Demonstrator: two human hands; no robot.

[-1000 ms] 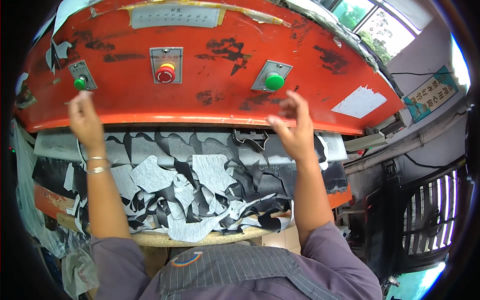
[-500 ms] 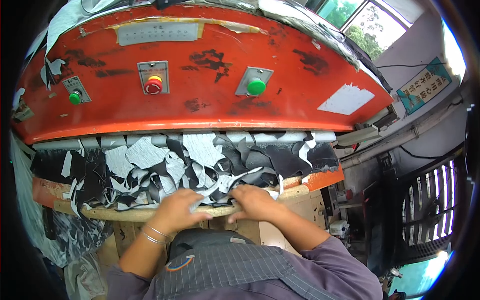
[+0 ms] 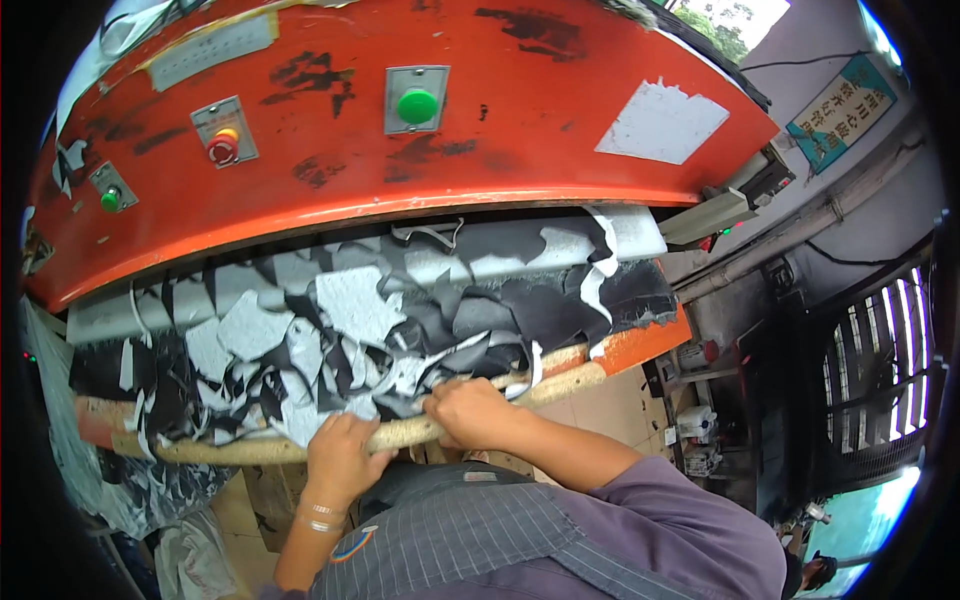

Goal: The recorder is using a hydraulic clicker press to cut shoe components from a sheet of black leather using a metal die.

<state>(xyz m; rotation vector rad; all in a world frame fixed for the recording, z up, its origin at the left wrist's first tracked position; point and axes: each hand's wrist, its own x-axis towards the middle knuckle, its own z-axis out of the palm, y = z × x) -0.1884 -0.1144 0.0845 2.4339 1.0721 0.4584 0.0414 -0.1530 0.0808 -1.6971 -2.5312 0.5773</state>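
Note:
My left hand [image 3: 342, 458] is closed round the pale, rounded bar [image 3: 405, 434] along the near edge of the machine's bed. To its right, my right hand [image 3: 468, 412] also grips this bar, its fingers curled over the top. Just beyond both hands lies a tangled heap of black and light grey sheet scraps [image 3: 355, 305], with curling strips and torn-looking pieces. Some scraps touch the bar. Beneath them shows a dark, worn board [image 3: 640, 292] with a whitish slab [image 3: 635, 235] behind it.
An orange machine housing [image 3: 350, 170] rises behind the bed, with green push buttons [image 3: 417, 106] and a red stop button [image 3: 223, 148]. Clear plastic sheeting [image 3: 85, 480] hangs at the left. A slatted dark fan-like unit [image 3: 875, 370] and pipes stand at the right.
Both hands have gone from the scraps' near side to gripping the bar. More of the whitish slab shows below the housing, the bed sits nearer me, and the view has turned.

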